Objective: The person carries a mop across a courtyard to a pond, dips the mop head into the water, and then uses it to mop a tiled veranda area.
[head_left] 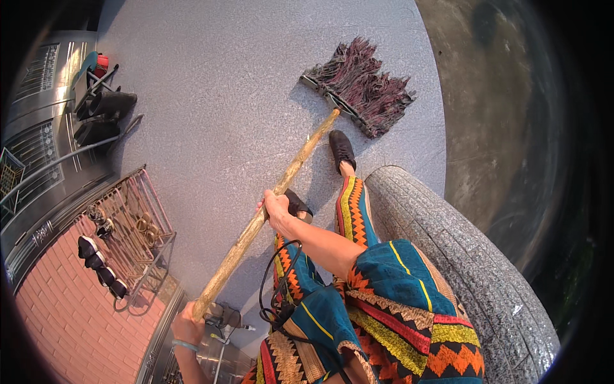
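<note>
Across grey floor, broom (281,185) slants, bristles upper right; both hands grip handle.

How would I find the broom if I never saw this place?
Look at the big grey floor in the middle. A long, rough wooden stick crosses it, gripped by the right hand halfway and the left hand at its end. At the far tip sits the broom, the only bushy dark purple bundle there.

open grey floor (211,96) ahead, shoe rack (131,224) left, stone curb (460,256) right
</note>
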Action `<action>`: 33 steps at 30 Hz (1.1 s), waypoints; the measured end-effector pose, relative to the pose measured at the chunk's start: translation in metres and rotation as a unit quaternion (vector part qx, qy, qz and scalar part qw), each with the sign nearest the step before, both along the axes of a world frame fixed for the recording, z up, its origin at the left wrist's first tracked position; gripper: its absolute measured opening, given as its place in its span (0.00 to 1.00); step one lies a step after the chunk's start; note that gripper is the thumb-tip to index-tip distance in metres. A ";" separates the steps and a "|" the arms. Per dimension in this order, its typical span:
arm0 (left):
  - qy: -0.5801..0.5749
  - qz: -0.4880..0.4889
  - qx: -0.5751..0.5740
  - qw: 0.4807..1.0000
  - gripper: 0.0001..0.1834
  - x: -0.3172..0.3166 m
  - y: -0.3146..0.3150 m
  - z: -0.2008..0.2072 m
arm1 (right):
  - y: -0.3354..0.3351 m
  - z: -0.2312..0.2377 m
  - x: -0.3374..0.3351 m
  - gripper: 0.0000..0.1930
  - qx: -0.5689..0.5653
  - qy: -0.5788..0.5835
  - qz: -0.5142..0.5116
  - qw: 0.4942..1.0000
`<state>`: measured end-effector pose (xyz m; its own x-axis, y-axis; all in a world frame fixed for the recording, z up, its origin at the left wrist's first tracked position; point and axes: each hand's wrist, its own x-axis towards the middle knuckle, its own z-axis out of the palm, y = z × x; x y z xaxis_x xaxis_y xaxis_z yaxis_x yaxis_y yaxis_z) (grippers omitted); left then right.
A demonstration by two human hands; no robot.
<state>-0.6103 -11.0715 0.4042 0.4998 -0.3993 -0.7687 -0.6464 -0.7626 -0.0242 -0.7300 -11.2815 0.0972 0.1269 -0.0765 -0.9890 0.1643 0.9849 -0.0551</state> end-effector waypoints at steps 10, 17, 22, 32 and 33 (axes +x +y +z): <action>-0.122 -0.014 0.059 0.991 0.17 0.053 0.071 0.081 | 0.114 0.041 0.057 0.07 0.177 -0.167 -0.027 0.970; -0.129 -0.124 0.075 0.981 0.16 0.005 -0.014 0.023 | 0.047 0.002 -0.023 0.05 0.072 -0.167 -0.089 0.979; -0.066 -0.147 -0.131 0.978 0.14 -0.056 -0.009 -0.072 | -0.015 -0.038 -0.124 0.07 0.002 -0.134 -0.091 0.987; 0.056 -0.004 -0.234 0.971 0.19 -0.209 0.024 -0.136 | -0.044 -0.104 -0.263 0.08 -0.080 0.042 0.036 0.995; 0.048 0.021 -0.240 0.969 0.18 -0.213 0.043 -0.130 | -0.031 -0.095 -0.251 0.08 -0.079 0.045 0.051 0.995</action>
